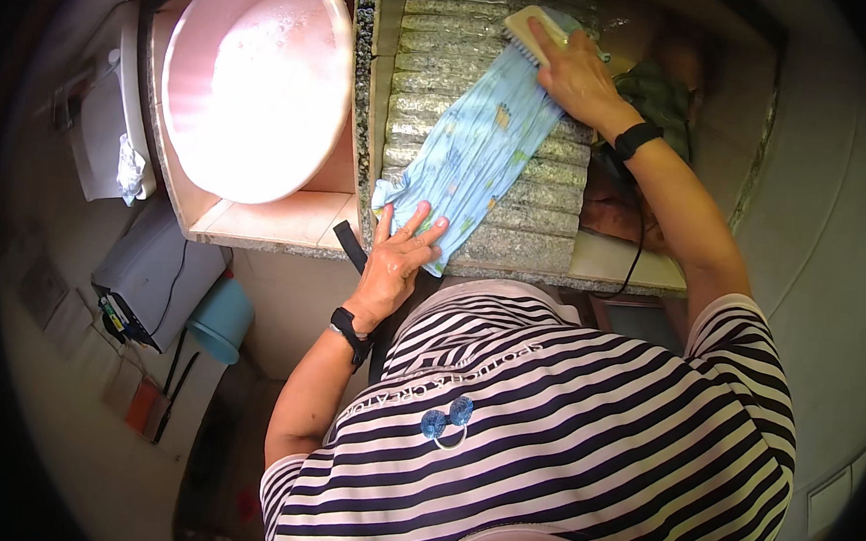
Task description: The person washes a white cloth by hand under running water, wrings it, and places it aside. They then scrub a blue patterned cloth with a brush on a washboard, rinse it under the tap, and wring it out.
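A light blue printed cloth (489, 141) lies stretched at a slant over a ridged stone washboard (534, 217). At its near end, my left hand (394, 264) lies with fingers spread, pressing the fabric against the board. My right hand (582, 80) is closed around a pale scrubbing brush (524, 30) at the cloth's far end. The brush's bristles face down onto the fabric. Part of the brush is covered by my fingers.
Left of the washboard, a large white basin (266, 95) with sudsy water sits in a tiled sink (259, 220). Dark green fabric (657, 101) lies in the right compartment. A blue bucket (222, 320) stands below at the left, near a grey boxy appliance (159, 271).
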`<move>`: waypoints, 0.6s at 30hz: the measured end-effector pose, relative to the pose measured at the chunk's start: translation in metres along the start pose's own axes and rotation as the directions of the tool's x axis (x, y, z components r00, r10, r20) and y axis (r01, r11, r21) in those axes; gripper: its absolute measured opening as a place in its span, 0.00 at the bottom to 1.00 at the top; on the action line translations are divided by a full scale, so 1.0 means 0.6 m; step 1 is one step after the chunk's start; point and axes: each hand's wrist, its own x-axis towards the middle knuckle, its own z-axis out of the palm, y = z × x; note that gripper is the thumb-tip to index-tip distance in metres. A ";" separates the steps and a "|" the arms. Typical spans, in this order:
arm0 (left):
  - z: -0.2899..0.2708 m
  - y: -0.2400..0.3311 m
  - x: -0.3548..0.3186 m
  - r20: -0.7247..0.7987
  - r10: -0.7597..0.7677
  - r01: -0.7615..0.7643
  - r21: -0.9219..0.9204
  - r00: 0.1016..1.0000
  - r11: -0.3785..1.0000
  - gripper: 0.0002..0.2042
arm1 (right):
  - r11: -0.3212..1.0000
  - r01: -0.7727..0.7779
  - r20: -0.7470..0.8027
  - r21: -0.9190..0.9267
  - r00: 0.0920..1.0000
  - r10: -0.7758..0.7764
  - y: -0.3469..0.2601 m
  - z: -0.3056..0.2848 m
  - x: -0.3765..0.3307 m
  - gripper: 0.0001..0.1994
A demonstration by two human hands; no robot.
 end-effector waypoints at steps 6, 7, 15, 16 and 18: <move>-0.006 -0.001 0.007 0.035 -0.008 0.008 -0.021 0.999 1.000 0.13 | 0.967 0.241 0.208 0.086 0.944 -0.254 -0.201 -0.018 -0.073 0.38; -0.005 -0.002 0.008 0.034 0.001 0.000 -0.019 0.999 1.000 0.13 | 0.946 0.312 0.244 0.089 0.914 -0.324 -0.193 -0.006 -0.079 0.40; -0.017 -0.005 0.008 0.090 0.020 -0.017 -0.045 0.996 0.999 0.12 | 0.968 -0.226 -0.017 -0.106 0.974 0.226 0.041 -0.030 0.022 0.38; -0.009 -0.007 0.001 0.082 0.016 -0.011 -0.058 0.997 0.998 0.10 | 0.979 -0.151 0.010 -0.134 0.988 0.153 -0.006 -0.030 0.005 0.38; 0.003 -0.022 -0.002 0.055 0.019 -0.015 -0.076 0.998 0.997 0.08 | 0.990 0.144 0.155 0.008 0.978 -0.143 -0.129 -0.009 -0.056 0.39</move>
